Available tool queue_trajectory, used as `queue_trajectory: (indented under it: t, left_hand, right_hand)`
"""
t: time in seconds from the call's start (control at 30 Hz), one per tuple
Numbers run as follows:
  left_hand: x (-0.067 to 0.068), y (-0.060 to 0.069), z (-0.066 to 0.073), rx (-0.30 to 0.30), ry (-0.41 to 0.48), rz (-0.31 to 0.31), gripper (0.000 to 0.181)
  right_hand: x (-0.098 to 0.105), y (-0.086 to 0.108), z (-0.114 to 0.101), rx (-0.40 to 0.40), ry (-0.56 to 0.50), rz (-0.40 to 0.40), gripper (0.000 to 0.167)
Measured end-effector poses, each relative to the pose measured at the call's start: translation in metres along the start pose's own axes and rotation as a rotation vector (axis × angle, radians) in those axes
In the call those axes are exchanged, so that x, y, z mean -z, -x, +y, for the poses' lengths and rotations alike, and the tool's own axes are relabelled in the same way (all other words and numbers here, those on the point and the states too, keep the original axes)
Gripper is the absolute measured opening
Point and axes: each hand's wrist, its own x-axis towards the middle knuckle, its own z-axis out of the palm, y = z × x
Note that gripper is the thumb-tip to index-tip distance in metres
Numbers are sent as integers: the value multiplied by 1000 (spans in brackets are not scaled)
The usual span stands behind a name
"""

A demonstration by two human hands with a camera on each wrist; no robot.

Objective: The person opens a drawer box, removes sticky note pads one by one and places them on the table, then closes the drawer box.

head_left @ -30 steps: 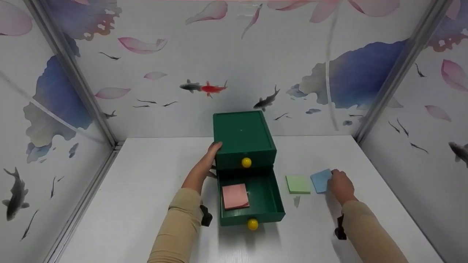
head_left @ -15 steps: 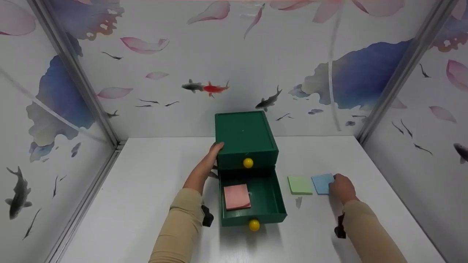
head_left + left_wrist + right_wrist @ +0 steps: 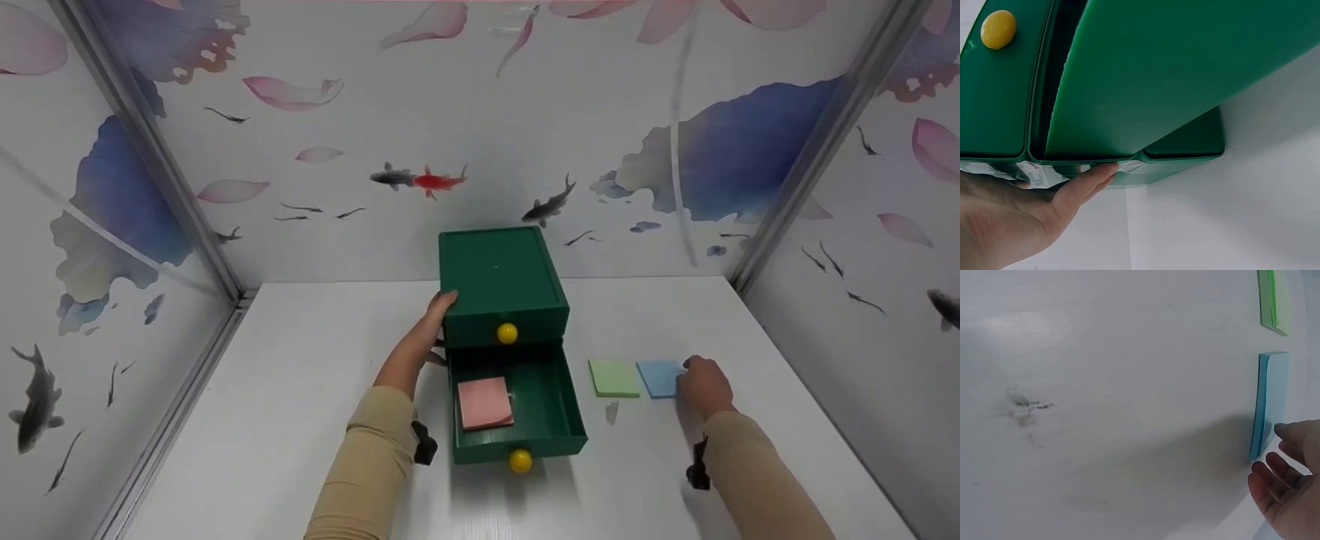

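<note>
A small green drawer unit [image 3: 495,270] stands on the table, its lower drawer [image 3: 547,405] pulled out with a pink sticky-note pad [image 3: 485,403] inside. My left hand [image 3: 420,330] rests against the unit's left side, thumb at the top edge; in the left wrist view its fingers [image 3: 1086,183] lie fairly straight along the side. To the right lie a light green sticky-note pad [image 3: 614,379] and a blue sticky-note pad [image 3: 657,379], side by side. My right hand [image 3: 705,386] is at the blue pad's right edge, fingers loosely bent with a gap to the thumb; contact is unclear.
Yellow round knobs [image 3: 508,334] sit on the drawer fronts. White panels with fish and petal prints [image 3: 480,135] enclose the table [image 3: 300,390] at the back and both sides. A small grey mark [image 3: 612,412] shows below the green pad.
The blue pad has turned from a slanted position to lie straight, level with the green pad. My right hand has shifted slightly right and downward. The left hand stays at the drawer unit.
</note>
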Motion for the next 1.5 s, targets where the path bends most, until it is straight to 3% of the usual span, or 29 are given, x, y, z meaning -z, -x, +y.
queue_trajectory:
  t: [0.4,0.8,1.13,1.5]
  left_hand:
    - [1,0,-1,-7,-3,4,87]
    - [0,-1,-3,-8,-3,-4,90]
    - [1,-1,-3,-18,-6,-20,88]
    - [1,-1,-2,-5,-7,-7,89]
  right_hand:
    - [22,8,-11,48,68,-8,33]
    - [32,22,-24,161,67,-36,35]
    - [42,34,-56,223,66,-112,37]
    - [43,58,-107,362,31,-158,35]
